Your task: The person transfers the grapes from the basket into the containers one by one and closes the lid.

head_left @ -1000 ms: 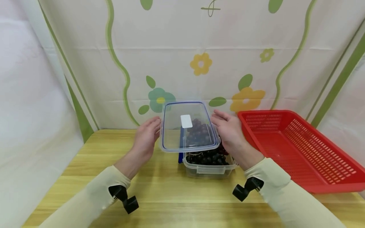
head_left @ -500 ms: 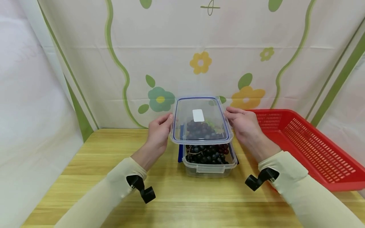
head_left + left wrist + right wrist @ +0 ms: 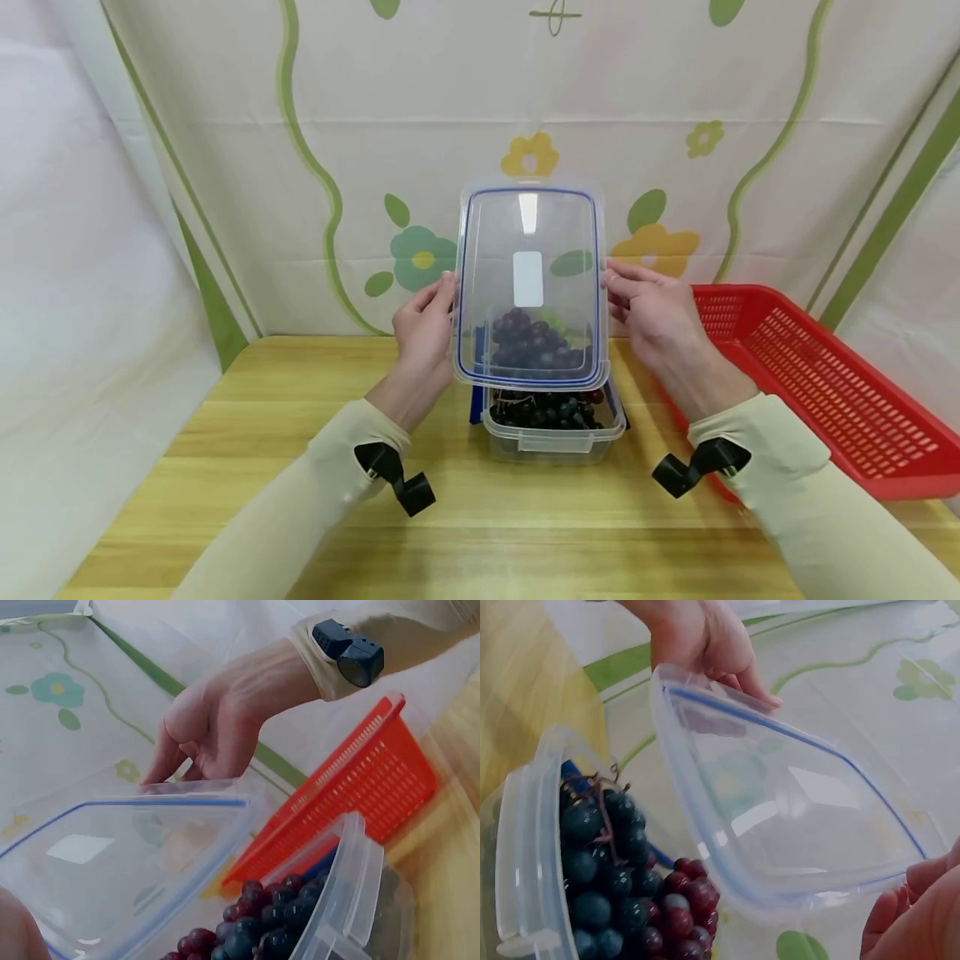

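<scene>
A clear plastic lid (image 3: pixel 558 225) with a blue seal line and a white label is held tilted up above a clear container (image 3: pixel 555 446). My left hand (image 3: pixel 423 333) grips its left edge, thumb towards me. On the opposite edge, my right hand (image 3: pixel 656 321) pinches the rim, as the right wrist view also shows in part. Dark grapes (image 3: pixel 551 412) fill the container, with redder grapes (image 3: pixel 694 900) beside the black ones in the right wrist view. Something green shows dimly through the lid. Lid and container are apart at the front.
A red perforated basket (image 3: pixel 795 417) stands on the wooden table (image 3: pixel 300 467) to the right, close to my right forearm. Blue flaps (image 3: pixel 477 408) stick out at the container's sides. Behind the table hangs a white cloth (image 3: pixel 420 83) with printed flowers.
Both hands have moved right with the lid, from left of the container to over it. The lid has tipped up steeper, and the fingers have closed on its edges.
</scene>
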{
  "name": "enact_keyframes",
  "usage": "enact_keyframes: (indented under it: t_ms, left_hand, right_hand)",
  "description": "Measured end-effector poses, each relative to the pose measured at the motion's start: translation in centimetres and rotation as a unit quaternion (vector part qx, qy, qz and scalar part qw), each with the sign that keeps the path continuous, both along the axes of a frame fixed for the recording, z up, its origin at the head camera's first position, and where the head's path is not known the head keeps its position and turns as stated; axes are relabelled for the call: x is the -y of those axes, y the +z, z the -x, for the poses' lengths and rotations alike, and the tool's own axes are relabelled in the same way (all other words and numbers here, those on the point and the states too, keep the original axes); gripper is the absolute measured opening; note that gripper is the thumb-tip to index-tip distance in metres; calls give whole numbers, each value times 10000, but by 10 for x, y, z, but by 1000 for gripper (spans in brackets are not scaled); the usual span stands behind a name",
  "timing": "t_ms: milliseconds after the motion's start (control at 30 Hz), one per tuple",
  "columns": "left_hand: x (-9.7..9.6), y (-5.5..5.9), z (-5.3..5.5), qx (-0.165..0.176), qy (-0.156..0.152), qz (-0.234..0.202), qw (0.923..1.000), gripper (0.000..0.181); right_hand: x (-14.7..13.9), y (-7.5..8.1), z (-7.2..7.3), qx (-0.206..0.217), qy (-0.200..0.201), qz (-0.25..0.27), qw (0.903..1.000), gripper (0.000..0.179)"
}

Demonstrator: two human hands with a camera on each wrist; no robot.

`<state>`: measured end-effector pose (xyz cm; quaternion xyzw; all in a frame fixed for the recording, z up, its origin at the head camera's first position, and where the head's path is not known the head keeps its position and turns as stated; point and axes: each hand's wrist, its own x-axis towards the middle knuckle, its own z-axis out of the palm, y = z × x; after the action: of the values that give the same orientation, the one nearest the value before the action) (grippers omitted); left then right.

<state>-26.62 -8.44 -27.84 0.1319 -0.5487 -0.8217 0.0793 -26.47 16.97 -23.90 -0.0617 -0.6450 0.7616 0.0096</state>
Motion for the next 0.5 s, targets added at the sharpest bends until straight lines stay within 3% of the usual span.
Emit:
enact_keyframes:
  t_ms: [133,233,333,500]
  left_hand:
    - [-13,7,0,-225,356,-429,9982,27]
    - [-24,10,0,-424,649,-833,9935,26]
    - [-34,11,-2,-633,767,-1092,9890,27]
    - [-48,11,-9,-721,656,-1223,9877,28]
  right_hand:
    - [2,5,-3,-318,-72,756,9966,45]
    - [7,4,-5,-548,-112,1551,9863,42]
    - [15,3,-5,-838,-241,2367,9677,31]
    - [26,2,-5,-1242,-733,3407,9290,11]
